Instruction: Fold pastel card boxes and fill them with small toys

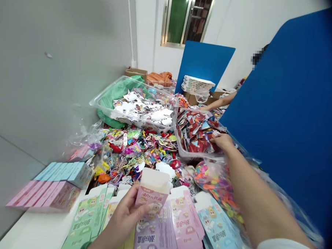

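My left hand (123, 220) is closed round a pink printed carton (151, 197) with its top flap open, held upright near the table's front. My right hand (223, 141) reaches forward into a clear plastic bin (193, 154) full of small red and dark packets (198, 131); its fingers curl down among them, and I cannot make out whether they hold one. Flat cartons in green (87, 216), pink (185, 220) and light blue (219, 229) lie fanned out under my left hand.
A second clear bin (101, 101) holds white stickers. Colourful trinkets (143, 149) litter the middle. Stacked pink boxes (46, 194) and blue boxes (65, 171) lie at left. A bag of coloured pieces (213, 181) lies under my right arm. Blue panel (290, 119) at right; another person's arm (219, 102) behind.
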Motion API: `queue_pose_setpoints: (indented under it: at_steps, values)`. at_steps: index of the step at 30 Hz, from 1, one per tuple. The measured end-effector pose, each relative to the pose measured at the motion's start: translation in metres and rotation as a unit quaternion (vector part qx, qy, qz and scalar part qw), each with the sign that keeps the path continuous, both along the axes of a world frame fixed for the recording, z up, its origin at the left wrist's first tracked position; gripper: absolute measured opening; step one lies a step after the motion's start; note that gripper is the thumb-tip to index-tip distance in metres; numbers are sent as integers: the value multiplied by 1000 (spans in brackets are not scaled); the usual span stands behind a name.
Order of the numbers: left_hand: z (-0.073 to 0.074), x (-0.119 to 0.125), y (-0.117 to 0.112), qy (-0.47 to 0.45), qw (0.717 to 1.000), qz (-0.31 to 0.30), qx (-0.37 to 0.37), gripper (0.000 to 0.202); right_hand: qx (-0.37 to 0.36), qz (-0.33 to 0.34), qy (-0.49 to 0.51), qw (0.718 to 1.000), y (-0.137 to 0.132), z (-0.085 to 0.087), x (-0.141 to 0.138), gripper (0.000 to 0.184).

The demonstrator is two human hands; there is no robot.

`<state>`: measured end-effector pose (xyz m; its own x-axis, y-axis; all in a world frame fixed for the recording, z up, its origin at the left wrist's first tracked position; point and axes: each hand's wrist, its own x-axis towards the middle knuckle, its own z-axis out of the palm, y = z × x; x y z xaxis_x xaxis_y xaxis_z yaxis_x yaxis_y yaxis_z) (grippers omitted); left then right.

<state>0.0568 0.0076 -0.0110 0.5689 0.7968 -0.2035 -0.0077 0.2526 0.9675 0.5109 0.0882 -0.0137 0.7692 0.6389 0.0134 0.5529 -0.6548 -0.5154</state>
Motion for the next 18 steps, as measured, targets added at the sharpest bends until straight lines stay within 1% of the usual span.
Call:
queue_pose_setpoints:
  at_steps: [2, 4, 7, 9, 10, 12, 13, 14, 15, 16, 17, 18]
  values:
    - [0, 1, 1, -8, 1000, 6, -9, 49, 8, -12, 38, 999, 1, -5, 5, 26]
    - [-2, 0, 3, -13, 1000, 13, -16, 52, 31, -33, 68, 997, -3, -3, 11, 23]
    - [-6, -1, 5, -15, 1000, 14, -16, 51, 102, -72, 90, 988, -15, 12, 19, 16]
    - [-10, -1, 6, -16, 1000, 16, -16, 50, 172, -88, 103, 976, -25, 27, 15, 12]
    - [-11, 0, 6, -15, 1000, 16, -20, 51, 209, -86, 113, 968, -30, 35, 9, 14]
    - [-14, 3, 7, -10, 999, 8, -33, 54, 285, -48, 147, 946, -41, 49, -15, 30]
    - [-14, 6, 7, -5, 999, 1, -41, 55, 318, -16, 167, 933, -47, 53, -33, 38]
    - [-14, 9, 6, 1, 999, -7, -46, 56, 357, 28, 192, 914, -53, 57, -53, 42]
    - [-14, 12, 6, 4, 999, -15, -47, 57, 389, 73, 213, 893, -59, 59, -75, 40]
    - [-14, 14, 6, 5, 999, -21, -45, 58, 415, 103, 226, 875, -66, 60, -98, 35]
    - [-13, 17, 5, 3, 999, -26, -42, 60, 455, 147, 242, 844, -73, 60, -121, 34]
    - [-11, 19, 5, 0, 999, -31, -40, 61, 477, 175, 252, 823, -80, 59, -142, 32]
